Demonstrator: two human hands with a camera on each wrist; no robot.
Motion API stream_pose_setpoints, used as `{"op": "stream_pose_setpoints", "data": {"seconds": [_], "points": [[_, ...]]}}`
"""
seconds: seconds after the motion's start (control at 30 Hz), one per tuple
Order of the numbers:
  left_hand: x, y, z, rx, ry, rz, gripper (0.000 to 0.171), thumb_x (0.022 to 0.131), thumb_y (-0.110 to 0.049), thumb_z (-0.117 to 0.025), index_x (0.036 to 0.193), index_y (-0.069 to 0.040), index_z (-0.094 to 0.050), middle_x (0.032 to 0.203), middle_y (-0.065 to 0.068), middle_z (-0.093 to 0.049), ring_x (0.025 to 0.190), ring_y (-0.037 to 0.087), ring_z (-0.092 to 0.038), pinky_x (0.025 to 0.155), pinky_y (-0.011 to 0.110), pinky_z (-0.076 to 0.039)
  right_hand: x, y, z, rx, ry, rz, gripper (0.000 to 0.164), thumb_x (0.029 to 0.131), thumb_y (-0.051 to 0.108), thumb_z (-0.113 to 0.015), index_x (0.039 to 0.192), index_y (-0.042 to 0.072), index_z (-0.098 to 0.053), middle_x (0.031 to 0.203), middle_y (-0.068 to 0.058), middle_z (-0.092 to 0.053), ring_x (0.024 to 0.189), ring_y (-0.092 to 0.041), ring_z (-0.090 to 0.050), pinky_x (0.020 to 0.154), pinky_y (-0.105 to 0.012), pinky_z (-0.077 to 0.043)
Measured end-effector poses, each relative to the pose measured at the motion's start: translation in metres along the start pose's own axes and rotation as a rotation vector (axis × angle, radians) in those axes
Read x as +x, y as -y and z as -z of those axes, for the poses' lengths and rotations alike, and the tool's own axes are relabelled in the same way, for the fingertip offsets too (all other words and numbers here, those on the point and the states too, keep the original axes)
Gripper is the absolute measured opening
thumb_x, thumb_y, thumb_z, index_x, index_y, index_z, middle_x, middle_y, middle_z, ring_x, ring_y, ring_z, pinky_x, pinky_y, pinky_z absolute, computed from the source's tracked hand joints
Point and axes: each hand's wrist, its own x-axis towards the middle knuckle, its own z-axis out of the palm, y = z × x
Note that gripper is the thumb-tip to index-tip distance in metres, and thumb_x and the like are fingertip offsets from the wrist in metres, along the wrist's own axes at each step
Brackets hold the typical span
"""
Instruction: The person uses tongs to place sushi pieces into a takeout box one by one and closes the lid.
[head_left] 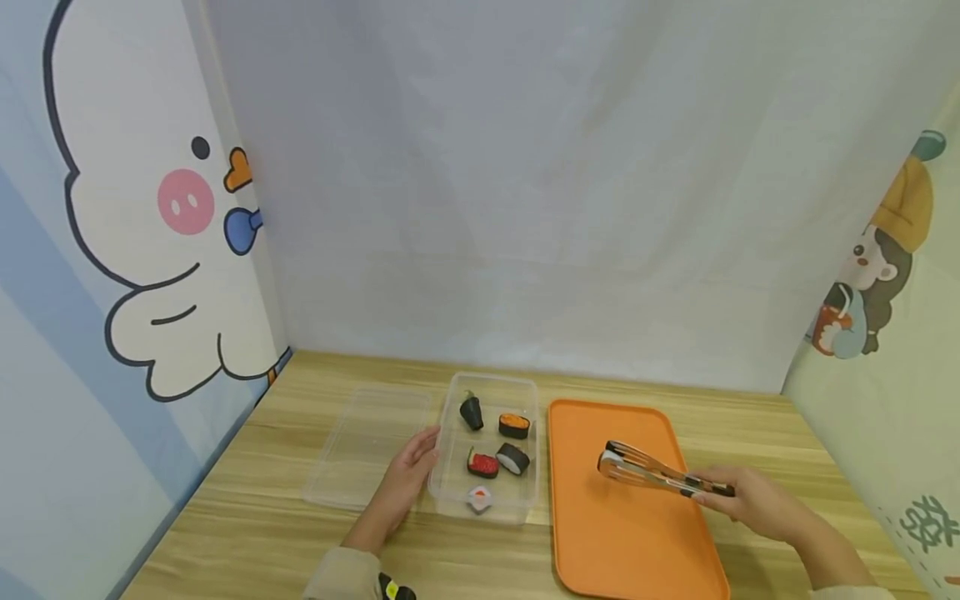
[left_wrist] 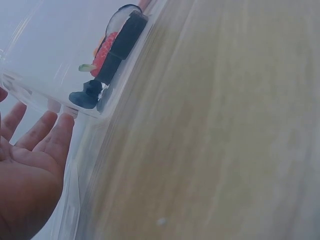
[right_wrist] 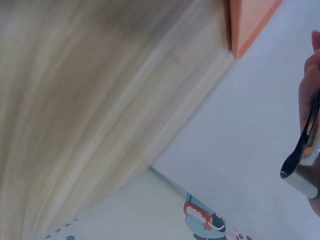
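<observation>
My right hand (head_left: 757,500) grips metal tongs (head_left: 656,477) with black handle parts over an orange tray (head_left: 630,542). Something white and black (head_left: 611,458) shows at the tongs' tips; whether it is a separate piece is too small to tell. The fingers of my left hand (head_left: 405,479) are extended against the left side of a clear plastic box (head_left: 447,442). Inside the box lie a black cone-shaped hand roll (head_left: 471,411), an orange-topped sushi (head_left: 513,426), a red-topped sushi (head_left: 482,464), a black-wrapped rice roll (head_left: 513,458) and a white piece with an orange centre (head_left: 478,498).
A clear flat lid (head_left: 360,442) lies on the wooden table (head_left: 247,475), left of the box. Behind the table hangs a pale curtain (head_left: 510,208). Printed cartoon panels (head_left: 112,208) stand at both sides.
</observation>
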Motion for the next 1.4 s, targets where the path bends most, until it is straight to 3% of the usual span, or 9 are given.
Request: {"op": "stream_pose_setpoints", "data": {"seconds": [0.37, 0.5, 0.63, 0.73, 0.83, 1.0, 1.17, 1.3, 1.4], "points": [[0.002, 0.001, 0.001, 0.015, -0.002, -0.009, 0.045, 0.103, -0.006, -0.045, 0.146, 0.005, -0.035, 0.146, 0.031, -0.036, 0.135, 0.040, -0.035, 0.110, 0.049, -0.029, 0.025, 0.016, 0.001, -0.071, -0.045, 0.058, 0.034, 0.096, 0.021, -0.063, 0.121, -0.004, -0.065, 0.078, 0.011, -0.052, 0.052, -0.003, -0.045, 0.045, -0.025, -0.044], [0.002, 0.000, 0.001, 0.011, -0.005, -0.003, 0.046, 0.103, -0.006, -0.046, 0.147, 0.004, -0.035, 0.147, 0.030, -0.036, 0.136, 0.039, -0.034, 0.111, 0.049, -0.027, 0.040, 0.029, 0.001, -0.126, -0.041, 0.049, 0.039, 0.096, 0.027, -0.063, 0.123, -0.001, -0.065, 0.097, -0.001, -0.065, 0.072, -0.015, -0.060, 0.058, -0.033, -0.052], [0.002, 0.001, 0.002, 0.016, -0.002, -0.004, 0.046, 0.103, -0.006, -0.045, 0.147, 0.004, -0.035, 0.147, 0.030, -0.035, 0.136, 0.041, -0.033, 0.111, 0.050, -0.027, 0.057, 0.039, -0.002, -0.183, -0.033, 0.050, 0.044, 0.096, 0.034, -0.062, 0.125, 0.001, -0.064, 0.114, -0.008, -0.066, 0.092, -0.023, -0.062, 0.071, -0.038, -0.052], [0.002, 0.003, 0.002, 0.021, -0.002, -0.006, 0.046, 0.103, -0.006, -0.045, 0.147, 0.005, -0.035, 0.146, 0.031, -0.035, 0.135, 0.041, -0.034, 0.110, 0.050, -0.028, 0.071, 0.044, -0.006, -0.170, -0.018, 0.046, 0.047, 0.096, 0.035, -0.062, 0.127, 0.000, -0.063, 0.108, -0.002, -0.065, 0.078, -0.013, -0.056, 0.064, -0.033, -0.048], [0.002, 0.004, 0.002, 0.029, -0.004, -0.008, 0.046, 0.103, -0.007, -0.046, 0.146, 0.005, -0.035, 0.146, 0.031, -0.036, 0.135, 0.041, -0.035, 0.110, 0.050, -0.029, 0.083, 0.047, -0.012, -0.171, -0.008, 0.043, 0.050, 0.096, 0.039, -0.061, 0.128, 0.001, -0.062, 0.107, 0.001, -0.064, 0.076, -0.009, -0.052, 0.064, -0.032, -0.045], [0.001, 0.004, 0.001, 0.029, -0.006, -0.003, 0.046, 0.103, -0.006, -0.046, 0.146, 0.004, -0.036, 0.146, 0.029, -0.037, 0.135, 0.040, -0.036, 0.110, 0.049, -0.028, 0.100, 0.051, -0.022, -0.180, -0.014, 0.053, 0.048, 0.096, 0.039, -0.061, 0.129, 0.003, -0.063, 0.116, -0.005, -0.065, 0.094, -0.019, -0.062, 0.076, -0.041, -0.052], [0.001, 0.005, 0.001, 0.029, -0.005, -0.003, 0.045, 0.103, -0.006, -0.045, 0.146, 0.004, -0.036, 0.146, 0.029, -0.037, 0.135, 0.040, -0.035, 0.110, 0.048, -0.028, 0.116, 0.056, -0.032, -0.209, -0.030, 0.051, 0.047, 0.096, 0.037, -0.062, 0.129, 0.004, -0.063, 0.125, -0.014, -0.062, 0.108, -0.033, -0.060, 0.084, -0.050, -0.051], [0.002, 0.006, 0.001, 0.019, -0.006, -0.005, 0.045, 0.103, -0.006, -0.045, 0.147, 0.005, -0.035, 0.146, 0.030, -0.036, 0.135, 0.041, -0.035, 0.111, 0.049, -0.028, 0.129, 0.059, -0.039, -0.196, -0.028, 0.035, 0.047, 0.096, 0.037, -0.062, 0.130, 0.003, -0.062, 0.127, -0.015, -0.061, 0.113, -0.036, -0.057, 0.088, -0.053, -0.049], [0.003, 0.007, 0.000, 0.012, -0.006, -0.009, 0.046, 0.103, -0.007, -0.046, 0.147, 0.005, -0.035, 0.146, 0.030, -0.036, 0.135, 0.041, -0.035, 0.111, 0.049, -0.028, 0.138, 0.061, -0.045, -0.181, -0.009, 0.038, 0.043, 0.096, 0.034, -0.063, 0.128, 0.004, -0.064, 0.123, -0.012, -0.063, 0.105, -0.031, -0.060, 0.083, -0.048, -0.052]]}}
